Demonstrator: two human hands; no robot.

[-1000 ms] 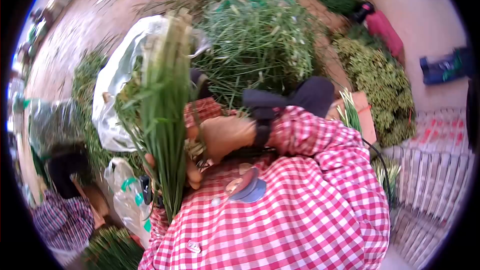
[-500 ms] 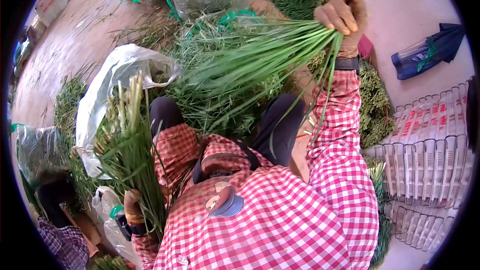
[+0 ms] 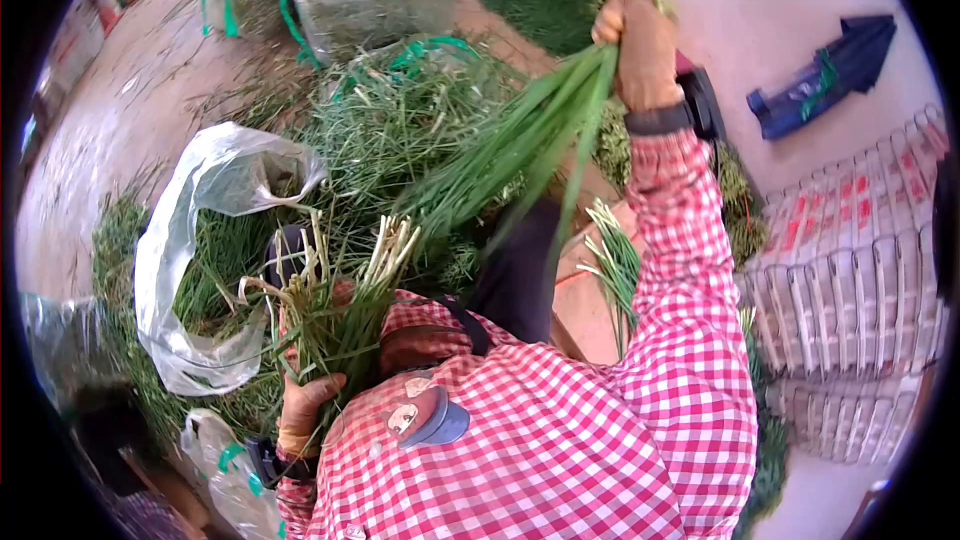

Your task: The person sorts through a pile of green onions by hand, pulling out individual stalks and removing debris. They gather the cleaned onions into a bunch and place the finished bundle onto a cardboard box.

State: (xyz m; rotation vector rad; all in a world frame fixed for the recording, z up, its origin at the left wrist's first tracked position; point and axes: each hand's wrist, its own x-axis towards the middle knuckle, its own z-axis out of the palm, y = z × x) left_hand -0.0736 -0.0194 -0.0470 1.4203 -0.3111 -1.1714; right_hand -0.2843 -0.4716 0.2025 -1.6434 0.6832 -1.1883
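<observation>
While fingers (image 3: 608,20) grip greens (image 3: 530,130) — stems (image 3: 250,105) litter the floor (image 3: 100,155) beside plastic bags (image 3: 385,5).

Bright, diffuse light; strong fisheye curve, black corners, edges soft.

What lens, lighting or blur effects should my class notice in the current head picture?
Head view: black, rounded edges suggest a very wide lens; head view: the green leaves in the right hand look slightly smeared; head view: the open white bag shows pale highlights.

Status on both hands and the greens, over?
Right hand raised, gripping long green leaves. Left hand holding pale-ended green bundle. Open white plastic bag alongside.
</observation>
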